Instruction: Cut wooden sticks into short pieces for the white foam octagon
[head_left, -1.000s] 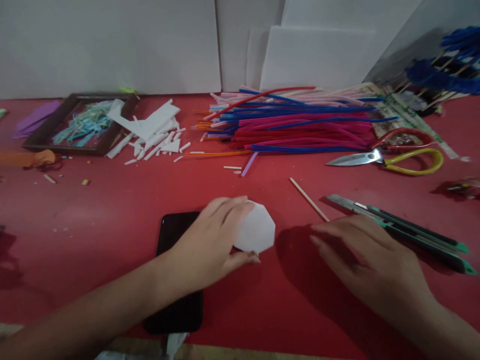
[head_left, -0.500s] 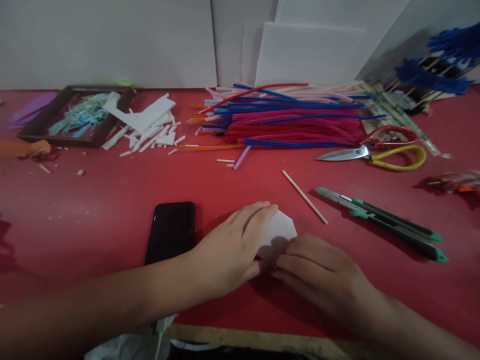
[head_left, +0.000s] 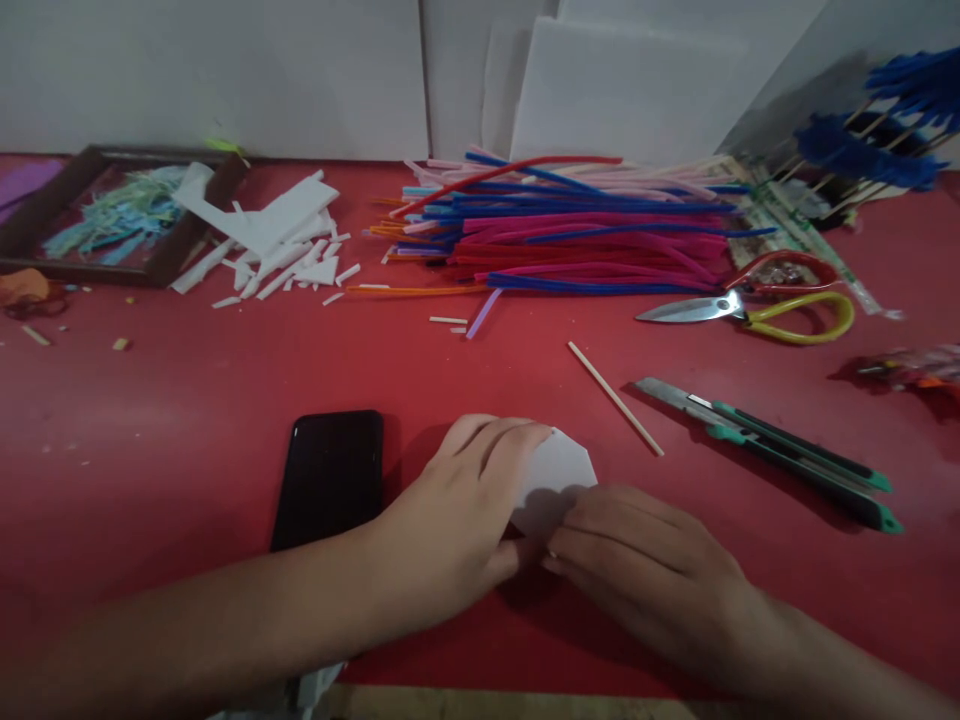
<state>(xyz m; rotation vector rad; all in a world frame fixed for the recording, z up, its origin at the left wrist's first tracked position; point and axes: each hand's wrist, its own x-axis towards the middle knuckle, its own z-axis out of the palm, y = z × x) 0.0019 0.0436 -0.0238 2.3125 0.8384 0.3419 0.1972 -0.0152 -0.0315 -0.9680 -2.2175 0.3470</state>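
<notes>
Right hand [head_left: 645, 565] crosses to flat white many-sided piece [head_left: 562, 465]

Drawn in from beside a slim pale wooden stick [head_left: 616, 400] a second earlier, the right hand now meets the left hand [head_left: 465, 505] at the piece's near edge, over a red tabletop [head_left: 225, 400]. The left grips the piece between fingers and thumb; the right's fingers are bunched, their hold hidden. Close edge work appears in hand; the next move likely calls for a steady left grip.

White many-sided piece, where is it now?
In the head view, the white piece is below and right of the middle: the left hand holds its left side, the right hand is at its lower right edge, and the wooden stick lies beyond.
</notes>
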